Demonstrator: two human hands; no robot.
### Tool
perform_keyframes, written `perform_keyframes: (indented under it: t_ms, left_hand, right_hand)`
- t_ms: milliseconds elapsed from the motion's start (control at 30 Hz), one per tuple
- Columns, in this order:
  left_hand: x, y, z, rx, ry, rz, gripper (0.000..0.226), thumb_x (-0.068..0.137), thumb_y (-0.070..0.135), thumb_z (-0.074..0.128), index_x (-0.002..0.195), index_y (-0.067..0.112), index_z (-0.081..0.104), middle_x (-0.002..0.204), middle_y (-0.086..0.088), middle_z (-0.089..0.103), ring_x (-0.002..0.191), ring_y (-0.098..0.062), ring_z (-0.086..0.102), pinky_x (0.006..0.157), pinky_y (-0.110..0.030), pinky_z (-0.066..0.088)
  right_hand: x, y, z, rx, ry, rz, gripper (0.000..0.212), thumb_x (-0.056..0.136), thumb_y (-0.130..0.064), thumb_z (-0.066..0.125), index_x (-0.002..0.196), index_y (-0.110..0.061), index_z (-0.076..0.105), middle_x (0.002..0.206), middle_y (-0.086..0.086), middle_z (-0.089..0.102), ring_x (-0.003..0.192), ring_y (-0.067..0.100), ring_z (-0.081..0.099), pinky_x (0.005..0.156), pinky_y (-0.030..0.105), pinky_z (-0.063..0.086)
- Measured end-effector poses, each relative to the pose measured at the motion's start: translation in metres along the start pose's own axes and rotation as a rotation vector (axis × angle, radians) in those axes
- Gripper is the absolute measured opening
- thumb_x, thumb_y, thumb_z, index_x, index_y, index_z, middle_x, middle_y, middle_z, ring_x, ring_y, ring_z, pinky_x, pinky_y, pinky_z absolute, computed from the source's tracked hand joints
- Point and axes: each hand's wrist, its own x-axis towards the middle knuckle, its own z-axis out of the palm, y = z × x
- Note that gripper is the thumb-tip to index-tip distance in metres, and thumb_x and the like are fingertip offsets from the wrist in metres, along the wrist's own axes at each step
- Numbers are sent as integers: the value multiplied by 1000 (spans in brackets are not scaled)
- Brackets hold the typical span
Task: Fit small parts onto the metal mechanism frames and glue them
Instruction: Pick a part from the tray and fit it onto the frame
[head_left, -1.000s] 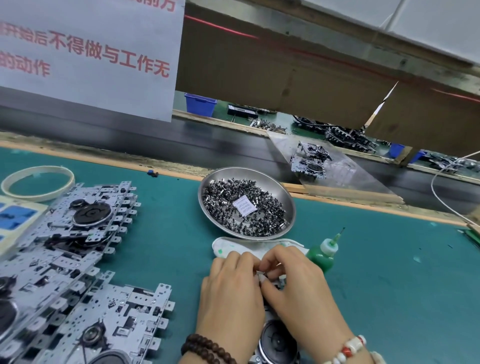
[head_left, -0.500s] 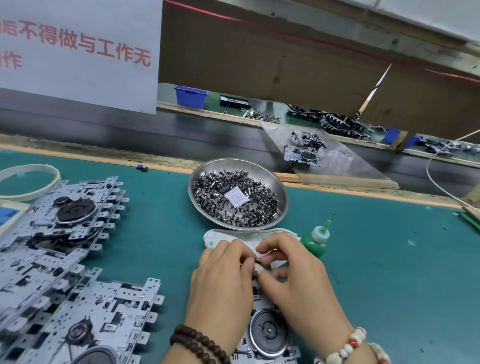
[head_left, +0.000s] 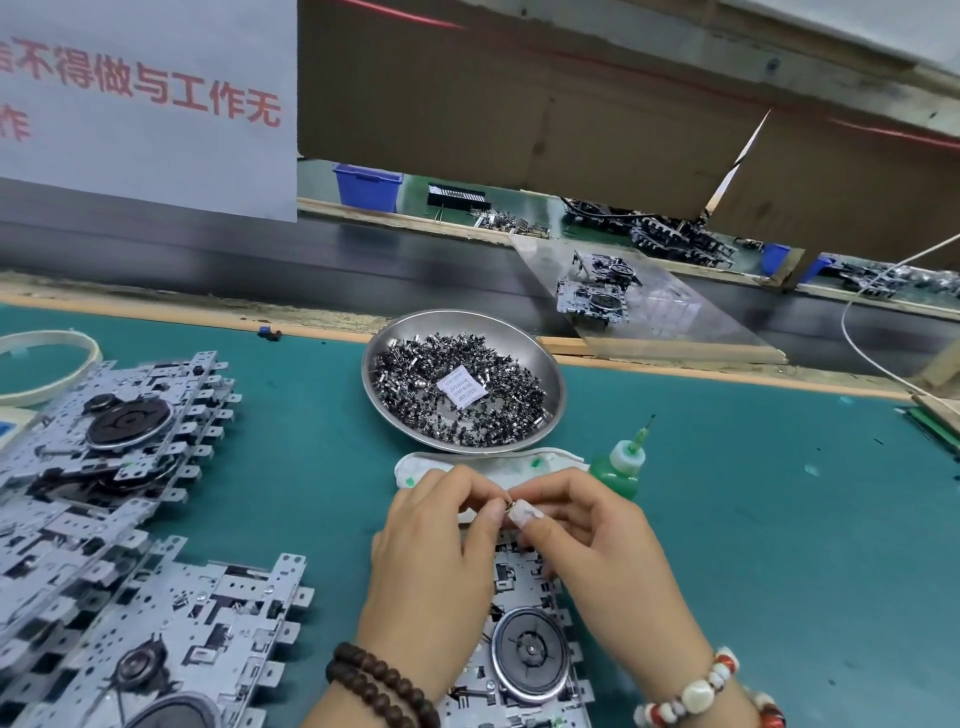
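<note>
I see a tiny metal part (head_left: 508, 505) pinched between the fingertips of my left hand (head_left: 436, 551) and right hand (head_left: 597, 545), held above the mechanism frame (head_left: 524, 644) on the green counter (head_left: 779, 519), just near of the parts dish (head_left: 550, 374) and glue bottle (head_left: 621, 465).

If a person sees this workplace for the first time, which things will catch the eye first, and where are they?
First, the left hand and right hand at bottom centre, pinching a tiny part together above a metal mechanism frame. Just behind them stands a steel bowl heaped with small dark parts, with a green glue bottle to its right. Stacked frames fill the left side of the green table.
</note>
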Motion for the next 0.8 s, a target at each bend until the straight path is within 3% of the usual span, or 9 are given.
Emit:
perform_keyframes:
  t_ms: [133, 267, 433, 600, 800]
  left_hand:
    - [-1, 1, -1, 23, -10, -1, 11, 91, 31, 49, 80, 33, 51, 87, 20, 52, 95, -2, 43, 87, -31, 38]
    - [-2, 1, -2, 90, -71, 30, 16, 92, 29, 47, 79, 39, 44, 90, 21, 48, 97, -1, 42, 89, -27, 37]
    - [-2, 0, -2, 139, -123, 55, 17, 93, 24, 48, 89, 40, 43, 95, 22, 42, 100, 2, 41, 84, -12, 30]
    - [-3, 2, -4, 193, -147, 61, 23, 94, 27, 46, 84, 45, 38, 97, 23, 42, 101, 5, 39, 91, -22, 29]
    - [-1, 5, -2, 313, -133, 25, 6, 94, 42, 37, 90, 45, 40, 98, 24, 43, 100, 9, 34, 77, -25, 13]
  right_hand:
    - [-1, 3, -4, 60, 41, 35, 12, 79, -8, 70, 75, -19, 67, 75, 1, 71, 69, 13, 63, 54, 17, 47]
    - [-7, 7, -11, 113, 45, 77, 16, 79, -3, 69, 74, -18, 67, 72, -3, 70, 66, 7, 61, 51, 16, 47]
    - [-13, 13, -15, 140, 57, 123, 14, 79, -2, 69, 76, -16, 68, 73, -3, 70, 67, 6, 62, 55, 17, 50]
    - [-14, 14, -14, 139, 59, 127, 14, 79, -1, 68, 77, -15, 67, 72, -3, 70, 66, 6, 62, 58, 18, 51]
    - [-13, 11, -12, 86, 55, 94, 20, 77, 2, 69, 75, -17, 67, 75, -6, 71, 69, 5, 63, 58, 19, 51]
